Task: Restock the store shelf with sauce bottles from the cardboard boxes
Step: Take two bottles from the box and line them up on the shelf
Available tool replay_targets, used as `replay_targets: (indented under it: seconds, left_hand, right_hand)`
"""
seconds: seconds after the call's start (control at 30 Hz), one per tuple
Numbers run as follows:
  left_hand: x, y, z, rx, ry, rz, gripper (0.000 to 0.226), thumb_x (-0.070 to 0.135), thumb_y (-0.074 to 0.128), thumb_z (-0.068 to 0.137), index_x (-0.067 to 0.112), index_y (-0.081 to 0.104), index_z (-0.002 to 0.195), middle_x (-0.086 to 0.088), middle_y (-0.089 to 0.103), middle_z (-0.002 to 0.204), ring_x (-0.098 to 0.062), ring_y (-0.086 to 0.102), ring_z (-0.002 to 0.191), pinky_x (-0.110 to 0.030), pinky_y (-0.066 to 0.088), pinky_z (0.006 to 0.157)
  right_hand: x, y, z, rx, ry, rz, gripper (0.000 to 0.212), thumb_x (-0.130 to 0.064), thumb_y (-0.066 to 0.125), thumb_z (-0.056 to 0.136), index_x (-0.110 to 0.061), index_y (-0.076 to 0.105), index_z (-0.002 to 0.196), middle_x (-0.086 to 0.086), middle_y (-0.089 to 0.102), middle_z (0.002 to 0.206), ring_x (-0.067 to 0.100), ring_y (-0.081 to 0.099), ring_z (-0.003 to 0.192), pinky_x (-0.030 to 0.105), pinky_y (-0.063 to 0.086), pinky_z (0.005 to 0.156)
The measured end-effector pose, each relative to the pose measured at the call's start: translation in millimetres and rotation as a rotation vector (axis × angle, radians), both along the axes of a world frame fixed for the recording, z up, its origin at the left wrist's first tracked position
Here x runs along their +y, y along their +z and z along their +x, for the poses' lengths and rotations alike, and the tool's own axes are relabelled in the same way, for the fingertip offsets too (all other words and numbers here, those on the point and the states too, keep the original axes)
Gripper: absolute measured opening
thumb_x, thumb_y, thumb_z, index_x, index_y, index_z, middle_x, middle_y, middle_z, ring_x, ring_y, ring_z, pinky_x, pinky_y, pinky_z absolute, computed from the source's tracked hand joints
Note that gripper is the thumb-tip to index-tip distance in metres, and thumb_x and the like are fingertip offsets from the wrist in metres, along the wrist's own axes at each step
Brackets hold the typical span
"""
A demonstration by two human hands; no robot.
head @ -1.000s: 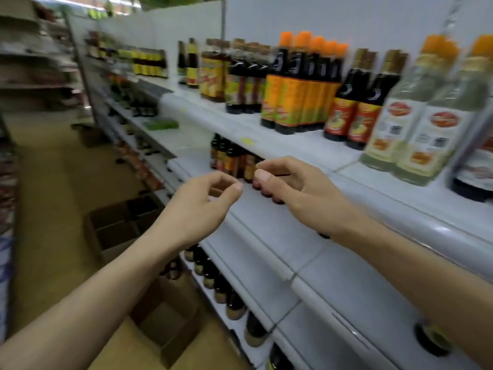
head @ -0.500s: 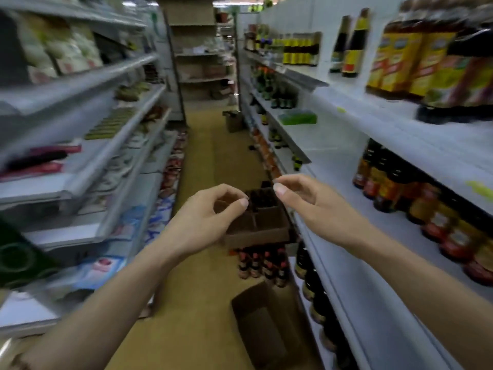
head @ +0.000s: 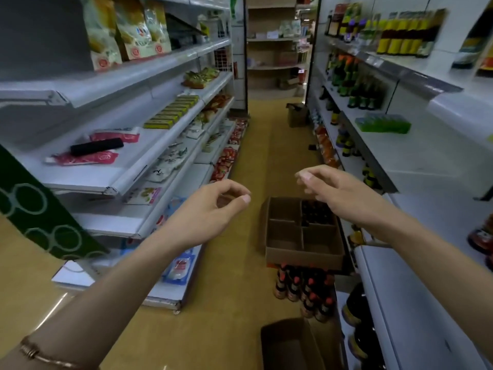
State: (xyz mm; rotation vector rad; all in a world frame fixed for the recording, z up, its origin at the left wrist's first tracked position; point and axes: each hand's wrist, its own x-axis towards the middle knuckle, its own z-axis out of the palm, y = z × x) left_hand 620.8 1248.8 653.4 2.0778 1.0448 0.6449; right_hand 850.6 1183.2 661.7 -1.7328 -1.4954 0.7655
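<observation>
Both hands empty: left hand [head: 210, 209] and right hand [head: 338, 193] hang loosely curled over the aisle, gripping nothing. Divided cardboard box [head: 301, 236] sits on the floor ahead, dark sauce bottles [head: 316, 213] in its far-right compartment, more red-capped bottles [head: 301, 289] standing below it. Likely glass: heavy, slick, breakable. Best gripped around the body or neck, lifted upright.

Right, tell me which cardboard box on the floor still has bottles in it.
The divided box beneath the right hand: its far right compartment holds dark bottles. The nearest box looks empty.
</observation>
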Motion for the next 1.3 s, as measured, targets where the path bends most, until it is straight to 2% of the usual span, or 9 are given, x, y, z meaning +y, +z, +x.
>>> replay_targets:
  seconds: [0.27, 0.37, 0.43, 0.53, 0.63, 0.77, 0.87, 1.0, 1.3]
  left_hand:
    - [166, -27, 17, 0.024, -0.132, -0.022, 0.017, 0.034, 0.054, 0.095, 0.029, 0.062, 0.109, 0.017, 0.062, 0.103, 0.003, 0.058, 0.093, -0.013, 0.044, 0.073]
    - [229, -37, 31, 0.017, -0.198, -0.027, 0.013, 0.034, 0.056, 0.094, 0.032, 0.062, 0.105, 0.016, 0.062, 0.105, 0.001, 0.058, 0.098, -0.021, 0.048, 0.085]
    - [264, -48, 46, 0.032, -0.251, -0.038, 0.01, 0.033, 0.056, 0.095, 0.035, 0.061, 0.103, 0.015, 0.062, 0.106, 0.002, 0.058, 0.099, -0.023, 0.049, 0.089]
    - [308, -67, 71, 0.0, -0.289, -0.036, 0.012, 0.028, 0.054, 0.096, 0.035, 0.057, 0.106, 0.013, 0.059, 0.109, 0.007, 0.056, 0.097, -0.012, 0.047, 0.083]
    - [345, -90, 93, -0.014, -0.324, -0.047, 0.015, 0.026, 0.054, 0.096, 0.036, 0.055, 0.108, 0.019, 0.056, 0.108, 0.015, 0.053, 0.095, -0.003, 0.044, 0.076]
    - [411, -114, 129, -0.019, -0.317, -0.051, 0.017, 0.026, 0.056, 0.095, 0.036, 0.055, 0.108, 0.014, 0.055, 0.105, 0.007, 0.054, 0.094, -0.001, 0.04, 0.077]
    - [474, -121, 167, -0.02, -0.243, 0.003, 0.018, 0.027, 0.059, 0.093, 0.035, 0.055, 0.109, 0.009, 0.051, 0.098, 0.002, 0.054, 0.089, -0.001, 0.039, 0.075]
    - [552, -115, 228, 0.033, -0.281, -0.037, 0.017, 0.028, 0.058, 0.094, 0.031, 0.057, 0.111, 0.012, 0.051, 0.102, 0.005, 0.053, 0.093, 0.001, 0.037, 0.077]
    - [661, -109, 390, 0.068, -0.564, 0.001, 0.017, 0.029, 0.058, 0.094, 0.039, 0.054, 0.107, 0.008, 0.055, 0.11, -0.006, 0.056, 0.103, -0.032, 0.046, 0.097]
  right_hand:
    - [129, -27, 23, -0.042, -0.121, -0.069, 0.055, -0.064, 0.038, 0.085, -0.034, 0.054, 0.127, -0.02, 0.056, 0.122, 0.0, 0.053, 0.115, 0.027, 0.041, 0.103]
    - [177, -31, 27, -0.031, -0.195, -0.096, 0.053, -0.064, 0.04, 0.085, -0.034, 0.056, 0.125, -0.023, 0.056, 0.119, 0.0, 0.054, 0.115, 0.027, 0.042, 0.102]
    - [203, -35, 28, -0.028, -0.24, -0.119, 0.046, -0.059, 0.042, 0.09, -0.032, 0.056, 0.125, -0.02, 0.057, 0.119, -0.001, 0.054, 0.113, 0.022, 0.043, 0.097]
    - [236, -44, 37, -0.059, -0.289, -0.119, 0.034, -0.05, 0.044, 0.095, -0.033, 0.055, 0.122, -0.019, 0.057, 0.116, -0.004, 0.053, 0.108, 0.01, 0.04, 0.079]
    - [265, -57, 57, -0.091, -0.334, -0.146, 0.037, -0.046, 0.047, 0.095, -0.028, 0.052, 0.128, -0.017, 0.054, 0.119, -0.003, 0.053, 0.107, 0.004, 0.04, 0.071]
    - [321, -82, 90, -0.078, -0.401, -0.142, 0.045, -0.046, 0.05, 0.093, -0.024, 0.052, 0.133, -0.011, 0.055, 0.127, 0.005, 0.052, 0.118, 0.01, 0.039, 0.08]
    - [384, -100, 124, -0.034, -0.386, -0.125, 0.055, -0.06, 0.048, 0.084, -0.029, 0.054, 0.129, -0.018, 0.059, 0.12, -0.001, 0.055, 0.113, 0.019, 0.045, 0.093]
    - [470, -101, 179, 0.042, -0.414, -0.079, 0.062, -0.066, 0.046, 0.077, -0.029, 0.055, 0.127, -0.019, 0.059, 0.119, -0.001, 0.055, 0.112, 0.021, 0.044, 0.096]
    - [565, -93, 294, 0.023, -0.583, -0.074, 0.049, -0.052, 0.05, 0.091, -0.023, 0.055, 0.13, -0.01, 0.06, 0.124, 0.006, 0.056, 0.114, 0.026, 0.047, 0.096]
